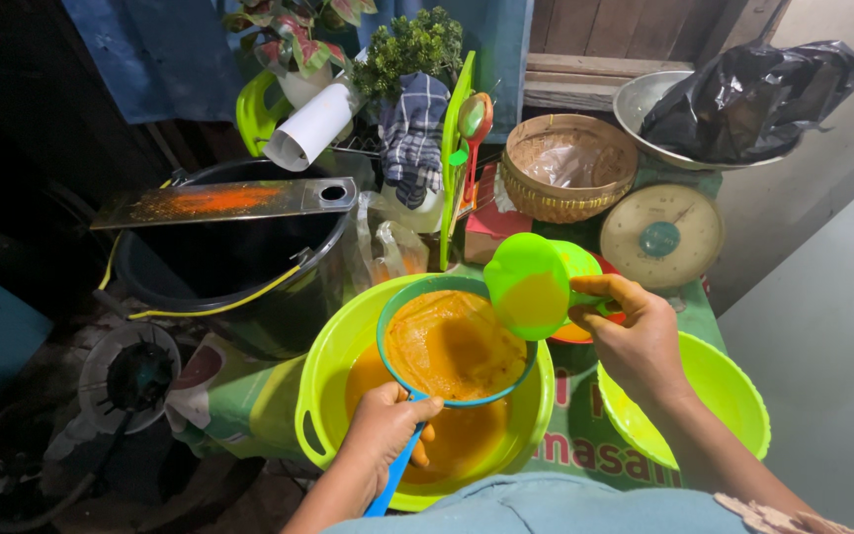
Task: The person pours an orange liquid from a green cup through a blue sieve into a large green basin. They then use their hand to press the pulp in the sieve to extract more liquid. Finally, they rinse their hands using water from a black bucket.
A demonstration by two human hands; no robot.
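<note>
My left hand [384, 430] grips the blue handle of a round strainer [452, 346] full of wet orange pulp. The strainer rests over a large lime-green basin [323, 381] holding orange liquid. My right hand [637, 341] holds a lime-green dipper cup [531, 287] by its handle, tipped on its side above the strainer's right rim, its inside stained orange.
A second lime-green basin [733, 391] sits at the right. A black bucket [224, 262] with an orange-stained metal grater [224, 201] across it stands at the left. Behind are a woven basket [567, 166], a kitchen scale [661, 235], a metal bowl with a black bag [748, 94] and plants.
</note>
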